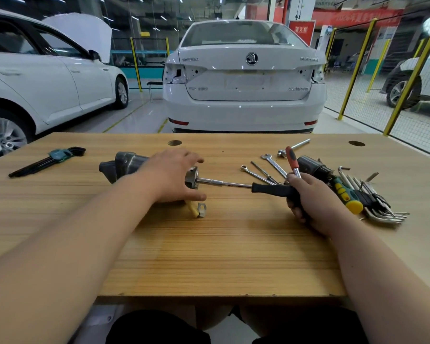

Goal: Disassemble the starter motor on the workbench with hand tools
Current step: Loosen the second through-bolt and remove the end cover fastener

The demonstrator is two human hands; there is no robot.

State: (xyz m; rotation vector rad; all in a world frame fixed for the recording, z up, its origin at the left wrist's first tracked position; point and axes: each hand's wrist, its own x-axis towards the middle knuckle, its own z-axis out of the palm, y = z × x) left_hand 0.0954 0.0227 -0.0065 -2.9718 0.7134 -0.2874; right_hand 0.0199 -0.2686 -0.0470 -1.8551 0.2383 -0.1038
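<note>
The left hand (174,176) curls over the grey metal starter motor (127,165), thumb below and fingers above, holding it down on the light wooden surface (209,249). The right hand (310,202) grips the black-handled chrome-shafted driver (266,188), whose tip meets the motor's end beside the left thumb. A red-handled tool (292,158) rises just behind the right hand's fingers; whether they hold it is unclear. A yellow wire with a metal lug (196,209) lies just under the left hand. Chrome spanners (271,165) lie beyond the right hand.
</note>
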